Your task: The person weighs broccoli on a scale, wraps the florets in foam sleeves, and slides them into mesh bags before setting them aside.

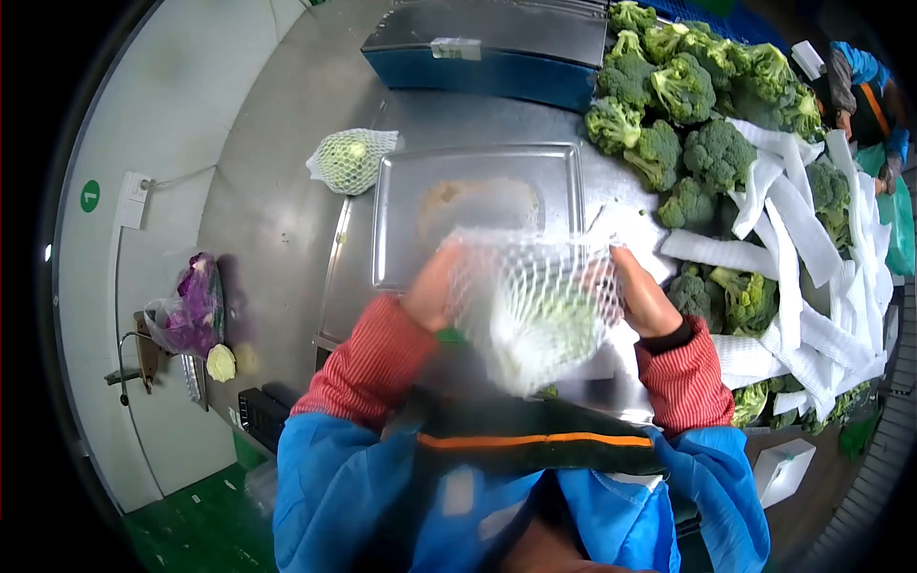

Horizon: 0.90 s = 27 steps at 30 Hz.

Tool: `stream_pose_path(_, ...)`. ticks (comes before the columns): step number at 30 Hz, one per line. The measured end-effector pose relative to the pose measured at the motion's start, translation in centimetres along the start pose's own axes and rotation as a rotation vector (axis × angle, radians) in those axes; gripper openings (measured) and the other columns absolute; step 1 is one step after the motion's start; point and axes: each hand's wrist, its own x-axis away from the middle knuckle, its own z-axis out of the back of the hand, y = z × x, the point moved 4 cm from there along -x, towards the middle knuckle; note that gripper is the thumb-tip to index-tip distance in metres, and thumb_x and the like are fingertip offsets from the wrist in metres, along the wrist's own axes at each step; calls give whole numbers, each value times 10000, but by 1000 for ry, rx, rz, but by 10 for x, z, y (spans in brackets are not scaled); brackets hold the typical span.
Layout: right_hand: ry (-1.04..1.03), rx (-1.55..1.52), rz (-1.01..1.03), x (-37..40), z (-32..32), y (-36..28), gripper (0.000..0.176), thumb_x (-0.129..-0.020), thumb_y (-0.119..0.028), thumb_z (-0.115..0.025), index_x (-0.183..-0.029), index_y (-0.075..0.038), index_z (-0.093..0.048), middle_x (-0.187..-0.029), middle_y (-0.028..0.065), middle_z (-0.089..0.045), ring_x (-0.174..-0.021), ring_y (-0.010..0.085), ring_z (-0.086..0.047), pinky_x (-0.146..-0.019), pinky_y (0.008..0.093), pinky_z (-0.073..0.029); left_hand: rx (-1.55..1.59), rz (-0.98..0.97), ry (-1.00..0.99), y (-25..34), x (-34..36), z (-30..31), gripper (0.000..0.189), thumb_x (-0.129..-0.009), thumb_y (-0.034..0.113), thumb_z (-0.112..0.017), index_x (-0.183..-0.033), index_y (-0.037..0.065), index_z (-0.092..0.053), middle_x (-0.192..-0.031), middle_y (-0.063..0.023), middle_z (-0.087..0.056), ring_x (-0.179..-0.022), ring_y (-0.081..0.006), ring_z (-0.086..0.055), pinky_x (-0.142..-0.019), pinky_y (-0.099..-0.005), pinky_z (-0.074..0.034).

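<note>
My left hand point(435, 285) and my right hand point(648, 294) grip the two sides of a white foam net sleeve point(535, 272) in front of my chest. Its upper edge is stretched wide between them. A pale green vegetable head point(559, 329) shows through the mesh; motion blur hides its exact kind. Just beyond the sleeve lies a shallow metal tray point(487, 160) with a brownish patch on its bottom. A round pale green vegetable in a foam net point(353, 160) rests on the steel table left of the tray.
Broccoli heads point(721, 158) are piled on the right, with white foam sleeves point(802, 229) strewn over them. A dark blue box point(478, 57) stands at the back. To the left lie a bagged purple vegetable point(196, 306) and a pale cut piece point(221, 363). Another person point(860, 86) is at far right.
</note>
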Motion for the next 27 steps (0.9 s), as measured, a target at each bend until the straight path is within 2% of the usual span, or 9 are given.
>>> stream_pose_path(4,-309,-499,101,26,4,27,405,-985,-262,-364,-1153,32,-586,-1010,115,-688,-907,230,-663,-865,333,-507,-101,56,14,-18,57,-41,296,-974,166,-445,-1178,-20,-551,-1083,-121,-633,-1007,-211,-620,-895,-331,-504)
stream_pose_path(8,-198,162,124,22,14,94,397,-997,-244,-395,-1270,18,-515,-1235,138,-571,-1119,226,-554,-999,332,-416,-130,52,-65,-38,80,-33,262,-909,10,-513,-1164,-37,-544,-1088,-140,-626,-1012,-217,-618,-894,-356,-507)
stream_pose_path(10,-192,257,135,26,4,116,402,-994,-207,-437,-1337,1,-466,-1345,148,-498,-1222,218,-486,-1045,332,-373,241,57,-131,-42,74,-41,331,-865,-3,-585,-1190,-26,-526,-1103,-138,-617,-1029,-208,-609,-896,-344,-502)
stream_pose_path(13,-174,-13,91,31,-23,97,401,-932,-111,-540,-1316,-12,-482,-1290,139,-545,-1189,230,-521,-1004,348,-416,118,-42,173,-35,64,-32,348,-864,13,-598,-1201,-16,-517,-1104,-127,-608,-1029,-207,-605,-888,-334,-500)
stream_pose_path(17,-245,-564,-94,8,-29,87,389,-925,-49,-520,-1311,-27,-472,-1248,102,-571,-1111,213,-580,-929,339,-485,-246,-83,241,-30,49,-18,278,-934,124,-546,-1176,-12,-526,-1031,-82,-616,-930,-152,-611,-801,-273,-502)
stream_pose_path(19,6,-639,-221,-2,-50,55,439,-1015,-353,-346,-1183,-6,-555,-1021,134,-678,-806,189,-688,-671,301,-584,-309,-25,309,-16,42,-12,266,-937,145,-549,-1155,-7,-534,-952,-65,-623,-854,-121,-610,-745,-254,-503)
stream_pose_path(22,-69,-166,-264,-12,-34,44,497,-1008,-418,-326,-1139,5,-552,-831,143,-679,-650,180,-667,-539,293,-546,-1031,97,408,14,23,12,290,-935,151,-533,-1192,21,-504,-979,-94,-606,-855,-135,-607,-715,-265,-509)
stream_pose_path(25,110,460,-199,-19,-3,25,465,-981,-393,-404,-1238,-13,-482,-794,159,-665,-702,235,-669,-623,354,-535,-908,-400,456,36,9,14,391,-928,162,-522,-1289,48,-425,-1126,-137,-550,-974,-176,-601,-760,-286,-515)
stream_pose_path(27,312,574,114,-24,3,0,568,-929,-478,-485,-1271,-27,-434,-776,207,-665,-679,305,-669,-638,383,-524,-430,-214,341,48,5,-22,486,-937,238,-489,-1376,88,-346,-1291,-141,-477,-1143,-232,-541,-903,-357,-481)
